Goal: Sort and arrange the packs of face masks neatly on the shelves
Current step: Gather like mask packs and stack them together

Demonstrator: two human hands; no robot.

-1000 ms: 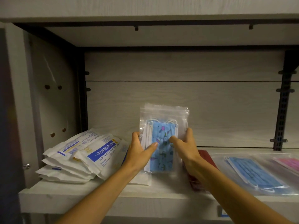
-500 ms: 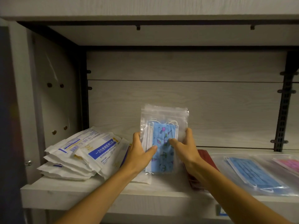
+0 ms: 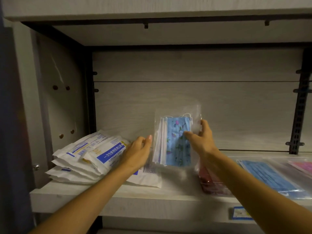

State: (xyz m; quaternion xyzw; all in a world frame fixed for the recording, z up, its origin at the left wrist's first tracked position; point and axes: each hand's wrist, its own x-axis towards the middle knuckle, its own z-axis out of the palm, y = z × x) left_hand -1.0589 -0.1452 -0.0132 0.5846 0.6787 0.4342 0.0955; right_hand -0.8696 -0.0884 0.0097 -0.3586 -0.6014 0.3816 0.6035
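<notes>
Near the middle of the shelf, 1 clear pack of printed blue masks stands upright, its long axis vertical and its sealed top edge pointing up toward the board above. Several masks sit inside it, the blue patterned one facing the camera and white edges fanned out behind on the pack's left; the exact count inside cannot be told.

The right hand holds this pack, its grip closed around the pack's right edge with the thumb across the front and the fingers behind. The forearm runs up from the lower right. The left hand is just left of the pack, apart from it, fingers loosely curved and holding nothing, resting over the edge of the white packs. Its forearm comes up from the lower left.

Left of the upright pack lies a slumped pile of white paper mask packs with blue labels, at least 4 layers showing. Just right of the upright pack and under the right wrist lies 1 dark red pack. Further right lies 1 flat clear pack of plain blue masks, and beyond it, at the frame's edge, 1 pink pack.
</notes>
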